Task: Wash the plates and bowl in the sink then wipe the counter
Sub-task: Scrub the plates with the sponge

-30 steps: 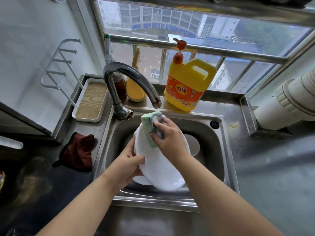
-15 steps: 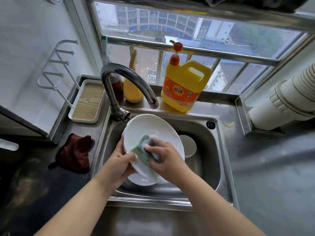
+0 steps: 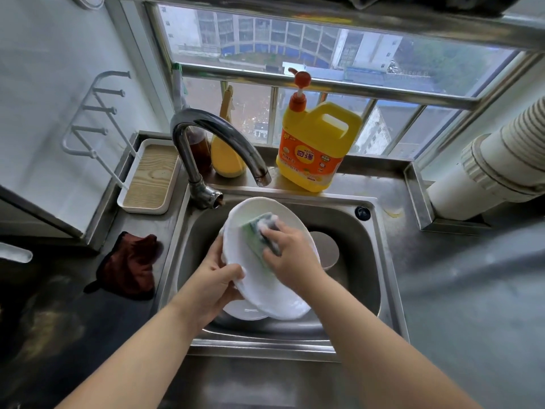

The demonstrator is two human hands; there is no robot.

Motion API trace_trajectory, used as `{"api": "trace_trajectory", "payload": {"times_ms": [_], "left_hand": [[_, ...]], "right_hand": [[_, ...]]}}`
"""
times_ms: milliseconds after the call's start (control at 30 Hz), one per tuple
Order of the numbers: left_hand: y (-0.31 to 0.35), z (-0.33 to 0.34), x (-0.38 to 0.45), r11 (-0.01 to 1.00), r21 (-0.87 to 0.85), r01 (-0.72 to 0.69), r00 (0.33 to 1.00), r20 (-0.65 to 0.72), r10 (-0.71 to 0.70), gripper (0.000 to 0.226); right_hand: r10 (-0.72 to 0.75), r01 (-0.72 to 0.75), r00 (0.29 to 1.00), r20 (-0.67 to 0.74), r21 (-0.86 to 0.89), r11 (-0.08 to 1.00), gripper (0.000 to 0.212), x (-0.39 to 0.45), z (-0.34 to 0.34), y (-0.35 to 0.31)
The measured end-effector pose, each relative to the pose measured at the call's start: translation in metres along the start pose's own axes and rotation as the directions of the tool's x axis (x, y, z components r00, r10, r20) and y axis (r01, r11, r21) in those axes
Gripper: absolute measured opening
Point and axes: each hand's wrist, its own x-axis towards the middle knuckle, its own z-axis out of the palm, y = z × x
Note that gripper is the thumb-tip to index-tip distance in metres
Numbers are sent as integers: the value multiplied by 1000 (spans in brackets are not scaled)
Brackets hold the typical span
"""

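A large white plate (image 3: 259, 284) is tilted over the steel sink (image 3: 371, 255). My left hand (image 3: 215, 281) grips its left rim, thumb on the front face. My right hand (image 3: 292, 255) holds a green sponge (image 3: 259, 228) with foam and presses it against the plate's upper half. Beneath the plate lies another white plate (image 3: 244, 311), mostly hidden. A white bowl (image 3: 326, 250) sits in the sink to the right, partly behind my right hand.
The curved tap (image 3: 212, 134) arches over the sink's back left. A yellow detergent jug (image 3: 315, 143) stands on the back ledge. A dark red cloth (image 3: 129, 267) lies on the counter left of the sink. A white tray (image 3: 150, 178) sits behind it.
My right hand moved the sponge from the plate's lower middle up to its upper part. The plate stayed in my left hand, tilted slightly differently.
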Motion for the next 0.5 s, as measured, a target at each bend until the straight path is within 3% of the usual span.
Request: {"api": "trace_trajectory", "payload": {"times_ms": [100, 167, 367, 500], "left_hand": [[3, -7, 2, 995, -100, -26, 999, -45, 21, 76], [6, -12, 2, 991, -131, -35, 994, -106, 21, 76], [15, -19, -3, 996, -84, -21, 987, -161, 7, 68], [12, -26, 4, 992, -127, -24, 966, -259, -10, 55]], "right_hand": [[-126, 120, 985, 118, 59, 991, 43, -22, 4, -1], [-129, 120, 977, 172, 61, 991, 39, -38, 1, 13], [55, -16, 978, 202, -188, 982, 38, -51, -30, 51], [189, -173, 978, 89, -162, 972, 46, -56, -49, 65]]}}
